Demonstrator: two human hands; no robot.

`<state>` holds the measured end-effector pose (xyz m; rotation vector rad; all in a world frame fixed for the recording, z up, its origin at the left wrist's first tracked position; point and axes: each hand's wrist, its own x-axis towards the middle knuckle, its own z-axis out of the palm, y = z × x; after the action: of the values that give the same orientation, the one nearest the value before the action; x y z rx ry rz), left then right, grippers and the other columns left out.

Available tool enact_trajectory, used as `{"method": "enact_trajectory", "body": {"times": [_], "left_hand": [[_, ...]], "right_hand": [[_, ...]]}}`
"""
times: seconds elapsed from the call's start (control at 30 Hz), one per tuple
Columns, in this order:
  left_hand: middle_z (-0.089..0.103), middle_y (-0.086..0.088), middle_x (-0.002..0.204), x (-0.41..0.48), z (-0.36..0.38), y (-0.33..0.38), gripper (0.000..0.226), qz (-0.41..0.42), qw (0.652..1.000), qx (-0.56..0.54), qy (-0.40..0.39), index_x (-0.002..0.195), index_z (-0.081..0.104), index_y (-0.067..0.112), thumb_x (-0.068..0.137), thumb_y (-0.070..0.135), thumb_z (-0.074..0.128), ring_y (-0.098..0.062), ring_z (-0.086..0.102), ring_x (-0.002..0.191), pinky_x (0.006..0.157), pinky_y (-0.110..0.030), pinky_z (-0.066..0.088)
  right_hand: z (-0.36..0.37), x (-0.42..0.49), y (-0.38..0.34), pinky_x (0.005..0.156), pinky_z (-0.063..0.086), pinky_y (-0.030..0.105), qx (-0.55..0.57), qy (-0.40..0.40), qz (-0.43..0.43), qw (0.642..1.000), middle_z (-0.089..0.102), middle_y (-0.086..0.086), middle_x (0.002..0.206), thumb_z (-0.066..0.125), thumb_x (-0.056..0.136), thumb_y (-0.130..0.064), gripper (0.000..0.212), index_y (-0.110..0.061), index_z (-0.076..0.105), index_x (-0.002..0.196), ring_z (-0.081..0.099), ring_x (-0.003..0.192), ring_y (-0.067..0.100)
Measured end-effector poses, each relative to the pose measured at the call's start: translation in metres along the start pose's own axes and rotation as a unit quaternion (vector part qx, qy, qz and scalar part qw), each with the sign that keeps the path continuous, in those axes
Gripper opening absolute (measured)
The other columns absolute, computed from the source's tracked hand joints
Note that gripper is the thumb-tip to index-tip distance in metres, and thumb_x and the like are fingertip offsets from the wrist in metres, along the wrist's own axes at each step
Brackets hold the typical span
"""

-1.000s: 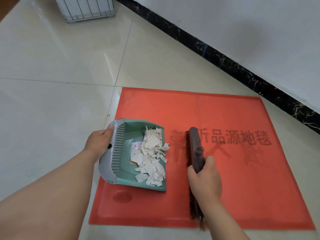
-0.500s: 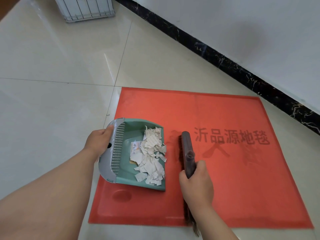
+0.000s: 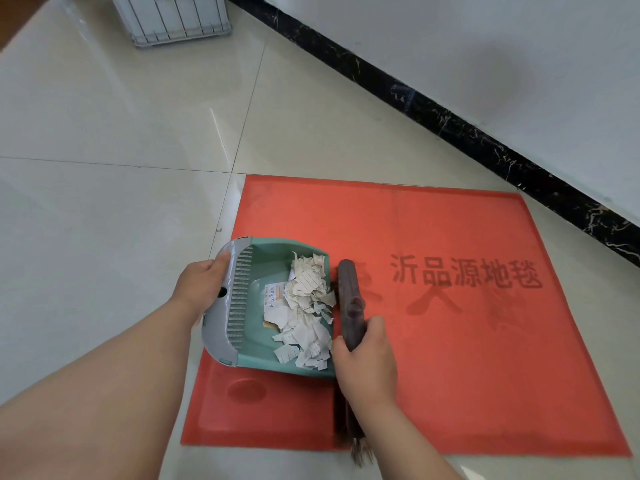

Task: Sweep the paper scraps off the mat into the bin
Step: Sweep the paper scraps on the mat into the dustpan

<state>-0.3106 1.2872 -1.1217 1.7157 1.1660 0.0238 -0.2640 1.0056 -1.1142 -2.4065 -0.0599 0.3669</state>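
A red mat (image 3: 450, 341) with dark printed characters lies on the tiled floor. On its left part rests a green dustpan (image 3: 258, 348) with a grey back rim, and a heap of white paper scraps (image 3: 308, 313) lies inside near its open lip. My left hand (image 3: 202, 287) grips the dustpan's grey rim. My right hand (image 3: 365, 365) holds a dark brown hand brush (image 3: 349, 299), which lies along the dustpan's lip against the scraps. The brush's bristle end pokes out past the mat's near edge. A white slatted bin (image 3: 173, 15) stands at the far top left.
A white wall with a black marble skirting (image 3: 450, 123) runs diagonally along the right. Glossy beige floor tiles (image 3: 104, 202) spread between the mat and the bin.
My right hand has swept the brush leftward across the mat until it meets the dustpan's lip, pushing the scraps further in. My left hand and the dustpan stayed put.
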Motion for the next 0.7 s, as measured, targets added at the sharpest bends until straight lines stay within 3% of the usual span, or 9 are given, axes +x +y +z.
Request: {"method": "enact_trajectory", "body": {"times": [0.17,0.3,0.43,0.7], "left_hand": [[0.077,-0.018,0.092,-0.002,0.000,0.001,0.071,-0.006,0.999,-0.026,-0.019,0.095,0.074,0.001,0.094,0.068,0.052,-0.041,0.072,0.091,0.088,-0.053,0.059],[0.078,-0.016,0.091,-0.004,-0.002,0.000,0.085,-0.017,0.998,-0.046,-0.037,0.096,0.075,0.004,0.073,0.084,0.055,-0.039,0.073,0.089,0.088,-0.053,0.059],[0.078,-0.016,0.094,-0.003,-0.002,-0.004,0.064,-0.024,0.997,-0.065,-0.039,0.097,0.075,0.005,0.093,0.066,0.055,-0.042,0.073,0.093,0.091,-0.057,0.058],[0.078,-0.015,0.099,-0.003,0.004,0.001,0.063,-0.048,0.992,-0.106,-0.040,0.105,0.074,0.009,0.091,0.067,0.057,-0.039,0.073,0.095,0.092,-0.055,0.058]], "right_hand": [[0.009,0.001,-0.011,0.055,0.037,0.037,0.035,-0.021,0.004,0.999,0.055,-0.003,0.074,0.065,0.076,-0.029,0.030,-0.023,0.036,0.082,0.054,0.065,0.023],[0.004,0.002,-0.010,0.055,0.039,0.038,0.058,-0.024,0.007,0.998,0.055,-0.001,0.072,0.065,0.075,-0.025,0.029,-0.022,0.037,0.081,0.054,0.062,0.019],[-0.008,0.004,-0.005,0.051,0.035,0.033,0.068,-0.016,-0.004,0.998,0.055,0.000,0.069,0.068,0.075,-0.024,0.032,-0.022,0.036,0.077,0.051,0.059,0.015],[-0.048,0.018,0.004,0.054,0.037,0.029,0.102,0.010,-0.010,0.995,0.054,0.002,0.068,0.073,0.075,-0.021,0.032,-0.014,0.042,0.078,0.050,0.061,0.017]]}}
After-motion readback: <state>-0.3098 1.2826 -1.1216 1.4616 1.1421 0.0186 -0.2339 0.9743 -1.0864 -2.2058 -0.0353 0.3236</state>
